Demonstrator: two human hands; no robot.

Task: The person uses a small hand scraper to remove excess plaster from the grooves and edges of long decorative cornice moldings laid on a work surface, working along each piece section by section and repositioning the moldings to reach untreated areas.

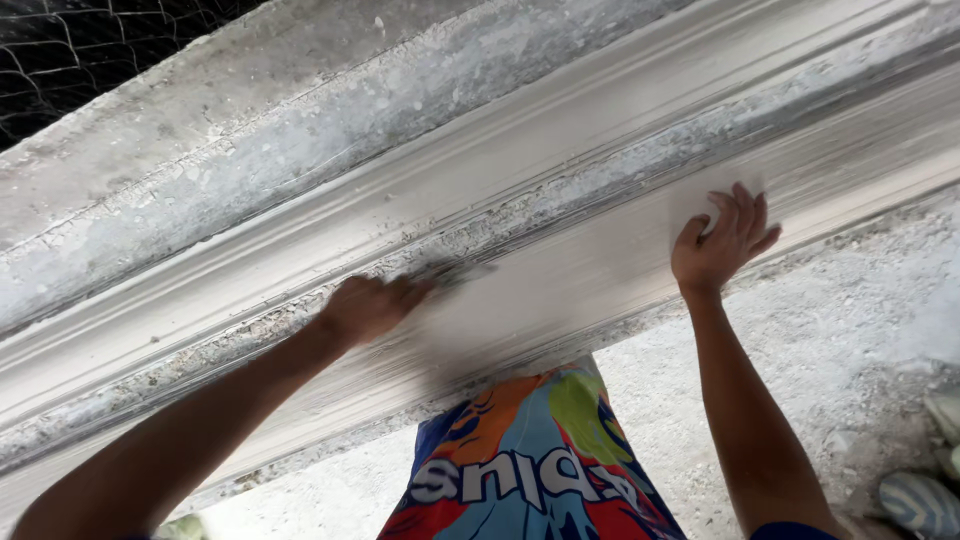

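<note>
A long white plaster moulding (560, 190) with several ridges and grooves runs diagonally across the view. My left hand (368, 306) rests on its lower flat band, closed around a small dark tool (452, 271) whose blurred tip touches a rough groove. My right hand (722, 246) lies farther right on the same flat band, palm down and fingers spread. Whether anything is under its fingers is unclear.
Rough crusted plaster (300, 130) lines the moulding's upper side. Dark netting (80, 50) fills the top left corner. Below are my bright patterned shorts (530, 460), dusty white ground (850, 310) and a striped sandal (920, 500) at the bottom right.
</note>
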